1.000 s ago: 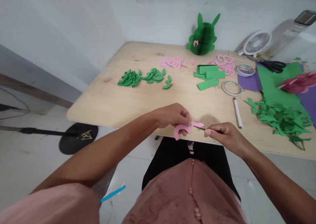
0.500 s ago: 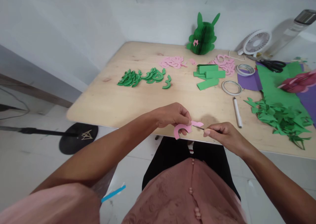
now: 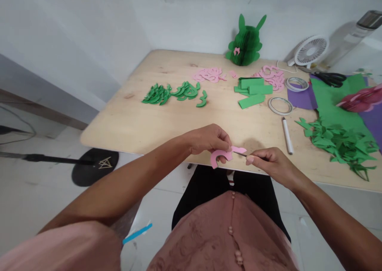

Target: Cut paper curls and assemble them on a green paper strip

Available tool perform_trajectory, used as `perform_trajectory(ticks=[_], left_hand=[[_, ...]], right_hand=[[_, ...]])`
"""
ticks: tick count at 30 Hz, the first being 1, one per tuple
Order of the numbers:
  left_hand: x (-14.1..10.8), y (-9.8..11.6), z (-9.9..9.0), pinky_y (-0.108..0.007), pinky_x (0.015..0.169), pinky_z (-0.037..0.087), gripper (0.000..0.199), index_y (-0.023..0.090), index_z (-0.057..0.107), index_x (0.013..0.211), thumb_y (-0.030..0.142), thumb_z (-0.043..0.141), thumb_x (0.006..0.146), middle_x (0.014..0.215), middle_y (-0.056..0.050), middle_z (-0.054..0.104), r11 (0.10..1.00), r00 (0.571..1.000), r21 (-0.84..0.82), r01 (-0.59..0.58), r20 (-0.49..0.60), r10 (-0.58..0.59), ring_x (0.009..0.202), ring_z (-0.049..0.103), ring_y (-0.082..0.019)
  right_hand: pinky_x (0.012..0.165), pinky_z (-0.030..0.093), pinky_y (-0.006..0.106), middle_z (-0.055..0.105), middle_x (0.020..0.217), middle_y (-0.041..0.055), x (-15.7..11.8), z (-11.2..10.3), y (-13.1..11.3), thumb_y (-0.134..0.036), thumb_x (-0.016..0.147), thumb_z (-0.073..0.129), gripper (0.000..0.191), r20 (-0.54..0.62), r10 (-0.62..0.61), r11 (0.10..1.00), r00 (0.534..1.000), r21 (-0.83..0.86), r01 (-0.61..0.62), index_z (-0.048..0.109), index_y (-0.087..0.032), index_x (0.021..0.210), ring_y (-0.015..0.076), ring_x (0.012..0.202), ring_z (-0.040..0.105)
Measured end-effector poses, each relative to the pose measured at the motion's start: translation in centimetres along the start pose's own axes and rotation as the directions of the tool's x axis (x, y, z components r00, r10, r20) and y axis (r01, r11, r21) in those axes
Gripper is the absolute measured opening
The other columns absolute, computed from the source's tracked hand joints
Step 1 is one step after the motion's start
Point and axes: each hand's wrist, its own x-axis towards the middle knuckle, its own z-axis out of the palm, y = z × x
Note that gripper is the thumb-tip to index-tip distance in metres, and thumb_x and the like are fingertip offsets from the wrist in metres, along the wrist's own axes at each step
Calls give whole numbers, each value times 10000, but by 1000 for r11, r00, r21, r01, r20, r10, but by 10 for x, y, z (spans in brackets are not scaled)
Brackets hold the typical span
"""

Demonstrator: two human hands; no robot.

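Note:
Near the table's front edge, my left hand [image 3: 213, 139] pinches a curved pink paper cutout [image 3: 215, 156]. The cutout has a round arch on the left and a narrow strip reaching right. My right hand [image 3: 268, 161] is closed around a slender dark tool [image 3: 239, 154], whose kind I cannot make out. Its thin tip touches the pink paper beside my left fingertips. Beyond my hands lie piles of green curved cutouts [image 3: 156, 94] and pink cutouts [image 3: 207, 75].
Folded green strips [image 3: 253, 101], tape rolls [image 3: 279, 106] and a white marker [image 3: 287, 136] lie to the right. Green scraps [image 3: 340, 143] and black scissors [image 3: 331, 79] are farther right. Against the wall stand a green paper figure [image 3: 246, 46] and a small fan [image 3: 312, 51].

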Motion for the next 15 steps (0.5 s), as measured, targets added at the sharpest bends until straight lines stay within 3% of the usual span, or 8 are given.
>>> perform_trajectory(ticks=[4, 15], left_hand=[[-1, 1, 0, -195, 468, 500, 29, 108, 620, 648, 104, 628, 676, 565, -26, 671, 1000, 1000, 1, 5, -1, -5, 487, 645, -126], [-1, -2, -2, -201, 481, 507, 30, 107, 617, 650, 110, 636, 673, 590, -37, 678, 1000, 1000, -19, -6, -14, 5, 497, 647, -124]], right_hand=[[460, 241, 239, 393, 533, -28, 0, 0, 0, -562, 813, 518, 457, -7, 0, 1000, 1000, 0, 0, 689, -155, 695, 96, 507, 303], [474, 235, 246, 320, 524, -46, -3, 2, -3, -523, 811, 540, 419, -26, -6, 1000, 1000, 3, 6, 649, -150, 652, 91, 500, 282]])
